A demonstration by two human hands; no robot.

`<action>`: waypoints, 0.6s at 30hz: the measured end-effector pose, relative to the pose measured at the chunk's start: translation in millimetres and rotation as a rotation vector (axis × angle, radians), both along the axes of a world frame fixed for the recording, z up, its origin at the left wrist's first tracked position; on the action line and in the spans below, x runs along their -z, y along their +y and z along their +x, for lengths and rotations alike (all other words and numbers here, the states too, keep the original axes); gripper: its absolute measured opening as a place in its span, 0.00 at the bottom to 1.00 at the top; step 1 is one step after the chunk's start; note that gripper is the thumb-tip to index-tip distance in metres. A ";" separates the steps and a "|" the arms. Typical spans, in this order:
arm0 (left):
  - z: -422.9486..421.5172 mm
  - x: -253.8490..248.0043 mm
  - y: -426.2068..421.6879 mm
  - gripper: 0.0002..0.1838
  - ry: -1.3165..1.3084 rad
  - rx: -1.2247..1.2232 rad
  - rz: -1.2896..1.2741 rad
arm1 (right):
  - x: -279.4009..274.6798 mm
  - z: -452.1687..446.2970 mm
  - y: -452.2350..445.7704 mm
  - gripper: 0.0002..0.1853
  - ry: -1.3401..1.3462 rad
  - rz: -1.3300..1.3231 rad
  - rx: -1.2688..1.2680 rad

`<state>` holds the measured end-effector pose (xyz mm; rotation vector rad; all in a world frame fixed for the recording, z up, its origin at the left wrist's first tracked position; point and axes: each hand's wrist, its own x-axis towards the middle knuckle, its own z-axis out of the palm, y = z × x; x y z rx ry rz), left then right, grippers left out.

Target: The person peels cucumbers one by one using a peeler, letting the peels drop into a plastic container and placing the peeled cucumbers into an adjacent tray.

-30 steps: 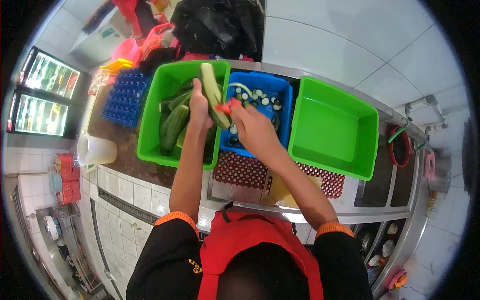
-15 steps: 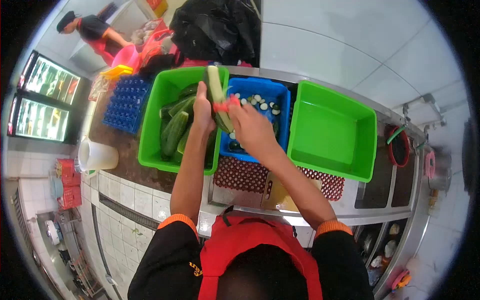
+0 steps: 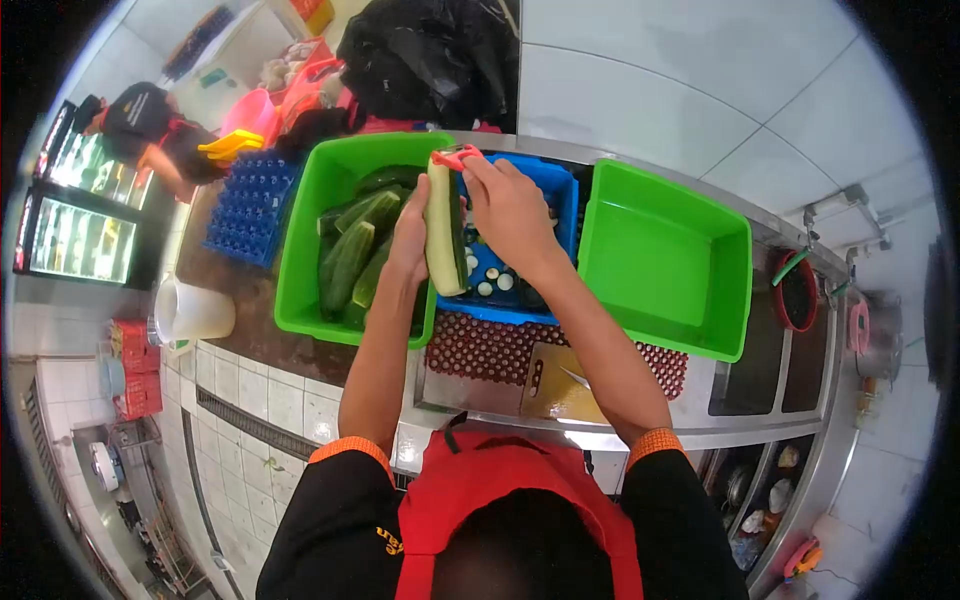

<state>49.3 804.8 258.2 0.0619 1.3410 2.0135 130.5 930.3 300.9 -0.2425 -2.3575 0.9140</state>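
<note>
My left hand (image 3: pixel 409 240) is closed around a large zucchini (image 3: pixel 441 240), held nearly upright over the blue tub (image 3: pixel 568 195). Pale flesh shows along much of the zucchini, with dark green skin at its right edge. In my right hand (image 3: pixel 515 220) is a red peeler (image 3: pixel 456 157), resting against the zucchini's top end. Below lie white and dark cut ends (image 3: pixel 486 288) in the blue tub. Several unpeeled zucchinis (image 3: pixel 347 265) fill the green tub (image 3: pixel 298 240) beside my left hand.
Another green tub (image 3: pixel 665 250) stands at right. A cutting board (image 3: pixel 550 395) with a knife (image 3: pixel 574 377) rests on a red perforated mat (image 3: pixel 480 347). A blue egg tray (image 3: pixel 250 205) and white bucket (image 3: pixel 195 310) sit at left. A co-worker (image 3: pixel 150 130) bends near the fridge.
The peeler and my right hand have moved up to the zucchini's top end. The zucchini has turned and shows more pale flesh. The co-worker has shifted left toward the fridge.
</note>
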 end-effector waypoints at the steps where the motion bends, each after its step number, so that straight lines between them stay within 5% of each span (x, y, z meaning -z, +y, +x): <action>1: 2.1 -1.7 -1.3 0.29 0.013 -0.001 -0.002 | 2.1 0.8 -2.2 0.08 0.014 0.007 -0.001; 12: -53.5 23.2 -26.1 0.32 0.013 -0.234 0.170 | 29.4 90.2 -32.8 0.08 -0.149 -0.243 -0.377; 14: -52.2 18.8 -24.8 0.31 0.022 -0.004 0.079 | 5.8 68.8 -20.1 0.08 -0.131 -0.258 -0.218; 18: -25.3 23.7 9.1 0.28 0.068 -0.132 0.039 | 4.6 4.8 -14.3 0.07 0.033 -0.063 -0.020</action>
